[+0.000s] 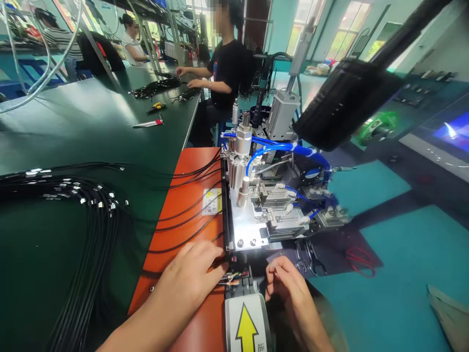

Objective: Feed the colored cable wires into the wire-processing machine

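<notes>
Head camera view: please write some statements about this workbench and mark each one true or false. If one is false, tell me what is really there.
1. The left hand is over the orange mat, beside coloured wire ends. True.
2. The blue pneumatic tubing lies on the green bench. False: the blue pneumatic tubing runs across the pneumatic machine.
3. The yellow arrow points toward the person. False: the yellow arrow points up, away from the person.
4. A co-worker in a black shirt has both hands near black cables. True.
</notes>
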A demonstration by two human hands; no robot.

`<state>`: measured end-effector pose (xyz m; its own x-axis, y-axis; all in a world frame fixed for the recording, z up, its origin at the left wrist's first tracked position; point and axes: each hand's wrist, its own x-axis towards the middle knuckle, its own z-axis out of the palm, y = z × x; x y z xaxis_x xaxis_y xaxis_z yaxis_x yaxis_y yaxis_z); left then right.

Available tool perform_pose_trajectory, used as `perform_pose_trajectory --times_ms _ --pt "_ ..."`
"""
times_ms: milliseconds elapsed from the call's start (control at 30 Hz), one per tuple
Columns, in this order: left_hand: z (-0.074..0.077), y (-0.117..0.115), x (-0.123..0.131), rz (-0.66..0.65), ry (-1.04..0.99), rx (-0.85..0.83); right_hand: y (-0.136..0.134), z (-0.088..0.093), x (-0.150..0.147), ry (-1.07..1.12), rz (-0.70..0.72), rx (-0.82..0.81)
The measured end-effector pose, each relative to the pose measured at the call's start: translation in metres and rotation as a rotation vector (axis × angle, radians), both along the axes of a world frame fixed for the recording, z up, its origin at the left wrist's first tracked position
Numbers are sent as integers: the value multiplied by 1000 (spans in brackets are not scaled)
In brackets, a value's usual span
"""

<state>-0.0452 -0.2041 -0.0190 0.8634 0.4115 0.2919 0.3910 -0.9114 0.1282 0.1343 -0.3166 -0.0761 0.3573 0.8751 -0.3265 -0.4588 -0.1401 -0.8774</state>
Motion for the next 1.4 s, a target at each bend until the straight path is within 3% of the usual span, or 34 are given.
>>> perform_pose_trajectory --times_ms 100,200,267,433,633,733,1033,1200,1400 --pt "2 -4 0 7 -122 18 -9 6 -2 -209 -55 -10" --pt "7 -11 0 -63 -141 -81 -13 18 -11 -630 -69 57" --pt "10 -17 1 -86 -133 -162 -14 25 -19 -757 -48 152" --pt "14 -28 3 -81 -99 -258 -9 36 -26 -691 47 294" --pt "13 -32 5 -34 -103 -364 -6 40 -22 -619 190 222" --pt "13 -31 3 -91 -137 -443 -6 39 -24 -603 180 163" --pt "18 -28 0 -114 -112 -593 -9 32 -32 -495 54 326" --pt "15 -29 4 -153 -176 -495 -8 34 -29 -549 70 206" --pt "35 -38 -1 -50 -302 -35 -14 32 -18 -642 50 -21"
